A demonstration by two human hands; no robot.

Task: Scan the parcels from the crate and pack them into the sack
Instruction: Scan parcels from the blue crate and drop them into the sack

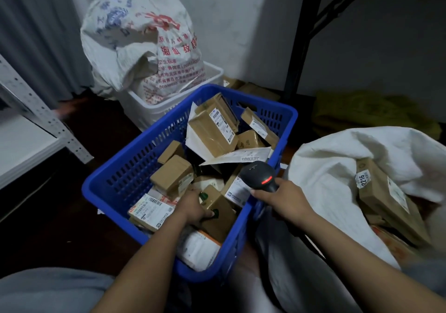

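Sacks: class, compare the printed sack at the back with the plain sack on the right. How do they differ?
The printed sack bears red and blue writing; the plain sack shows none. The printed sack stands in a white basket; the plain sack sits beside the blue crate, its mouth open on brown parcels. Both are white.

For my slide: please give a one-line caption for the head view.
Left hand grips a brown box in the blue crate; right hand holds a scanner beside the white sack.

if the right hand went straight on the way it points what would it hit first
Likely the flat white mailer in the blue crate, just past the scanner the right hand holds; depth is unclear.
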